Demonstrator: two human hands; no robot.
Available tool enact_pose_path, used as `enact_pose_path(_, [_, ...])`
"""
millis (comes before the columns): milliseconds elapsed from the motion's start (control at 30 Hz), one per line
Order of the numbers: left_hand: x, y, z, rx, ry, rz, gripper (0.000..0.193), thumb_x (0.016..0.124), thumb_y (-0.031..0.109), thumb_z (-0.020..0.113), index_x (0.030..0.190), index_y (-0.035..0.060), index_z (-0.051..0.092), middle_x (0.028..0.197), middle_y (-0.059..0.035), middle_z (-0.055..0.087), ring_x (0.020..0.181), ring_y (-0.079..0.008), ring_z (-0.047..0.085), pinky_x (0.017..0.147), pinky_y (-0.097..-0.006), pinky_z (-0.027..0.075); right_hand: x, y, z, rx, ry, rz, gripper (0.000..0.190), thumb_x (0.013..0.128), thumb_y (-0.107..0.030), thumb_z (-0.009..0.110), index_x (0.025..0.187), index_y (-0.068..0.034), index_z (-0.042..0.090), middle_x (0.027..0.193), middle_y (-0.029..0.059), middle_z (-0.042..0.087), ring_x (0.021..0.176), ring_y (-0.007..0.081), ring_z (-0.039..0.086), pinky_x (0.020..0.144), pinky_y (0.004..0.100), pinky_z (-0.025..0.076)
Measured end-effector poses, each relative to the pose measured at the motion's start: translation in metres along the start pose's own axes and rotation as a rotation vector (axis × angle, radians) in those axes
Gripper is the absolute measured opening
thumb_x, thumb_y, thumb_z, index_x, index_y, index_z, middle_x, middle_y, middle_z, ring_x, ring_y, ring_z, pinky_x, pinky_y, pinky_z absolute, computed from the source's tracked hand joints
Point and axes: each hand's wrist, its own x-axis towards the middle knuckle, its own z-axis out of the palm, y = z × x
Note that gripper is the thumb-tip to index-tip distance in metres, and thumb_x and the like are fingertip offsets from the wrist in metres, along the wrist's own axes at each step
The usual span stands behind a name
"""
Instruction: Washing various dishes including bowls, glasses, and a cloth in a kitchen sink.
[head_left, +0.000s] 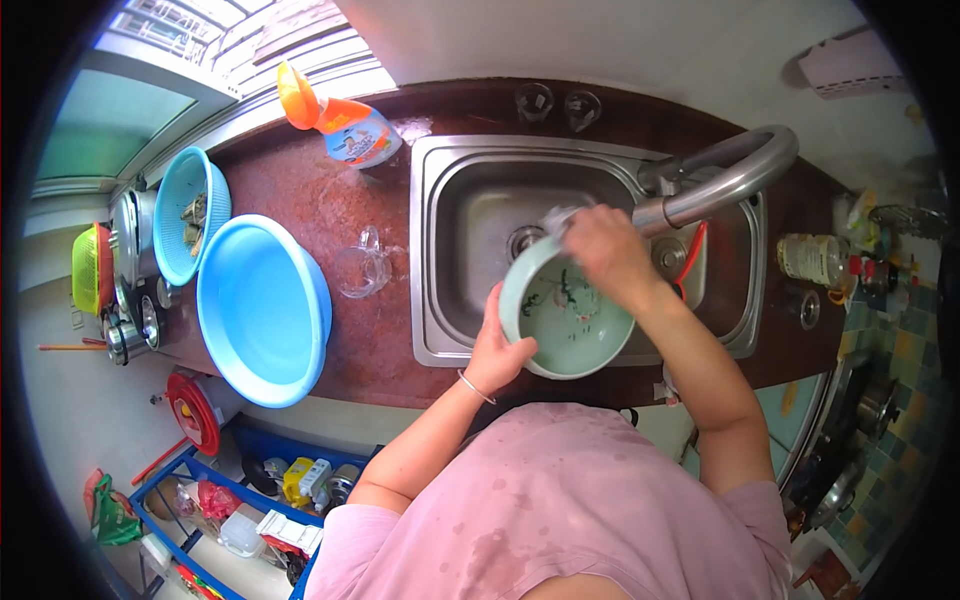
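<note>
Over the front of the stainless steel sink, my left hand (504, 339) grips the rim and side of a pale green bowl (517, 300). The bowl is tilted, its mouth facing me, and dark floral marks with small red spots show inside it. At the bowl's far rim my right hand (606, 247) holds a whitish scrubbing cloth or pad (562, 219); motion blur hides its exact kind. The sink's main basin (480, 202) lies beneath, its drain partly covered by the bowl. A curved metal faucet (739, 187) reaches in beside my right hand.
Left of the sink are a clear glass mug (365, 270), a blue plastic basin (259, 311), a light blue colander (171, 225) and an orange-topped spray bottle (360, 135). Two glasses (559, 106) stand behind the sink. A red-handled utensil (694, 251) rests in the small side basin.
</note>
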Motion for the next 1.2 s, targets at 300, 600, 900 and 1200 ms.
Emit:
enact_pose_path(300, [0.014,0.014,-0.006,0.077,-0.012,-0.085,0.081,0.067,0.003,0.060,0.139,0.0004,0.023,0.119,-0.0155,0.050,0.108,-0.0267,0.052,0.094,-0.0338,0.042,-0.025,0.016,-0.004,-0.048,-0.398,0.516,0.012,0.078,-0.018,0.058,0.082,-0.007,0.059,0.091,0.0100,0.064,0.083,0.0299,0.063,0.066,0.0397,0.051])
enact_pose_path(600, [0.050,0.040,-0.002,0.763,-0.038,0.339,0.068,0.064,0.007,0.060,0.129,0.0022,0.041,0.111,-0.0186,0.051,0.109,-0.0313,0.051,0.095,-0.0353,0.040,-0.005,-0.004,-0.011,-0.095,-0.081,0.060,0.021,0.075,-0.012,0.061,0.095,-0.006,0.057,0.086,0.0125,0.064,0.078,0.0347,0.064,0.066,0.0427,0.051])
enact_pose_path(900, [0.048,0.058,-0.008,0.457,0.157,0.184,0.070,0.062,0.005,0.063,0.129,0.0026,0.041,0.123,-0.0191,0.051,0.113,-0.0297,0.053,0.097,-0.0355,0.041,-0.030,0.022,0.021,0.010,0.106,0.708,0.024,0.074,-0.013,0.061,0.097,-0.008,0.061,0.084,0.0153,0.064,0.073,0.0357,0.063,0.066,0.0431,0.052])
enact_pose_path(1200, [0.056,0.020,-0.006,0.441,0.298,0.448,0.067,0.063,0.005,0.062,0.128,0.0019,0.043,0.114,-0.0183,0.051,0.110,-0.0337,0.049,0.097,-0.0363,0.038,-0.030,0.019,0.035,-0.040,0.100,0.668,0.023,0.080,-0.011,0.059,0.103,-0.008,0.061,0.097,0.0139,0.065,0.079,0.0336,0.064,0.067,0.0426,0.052])
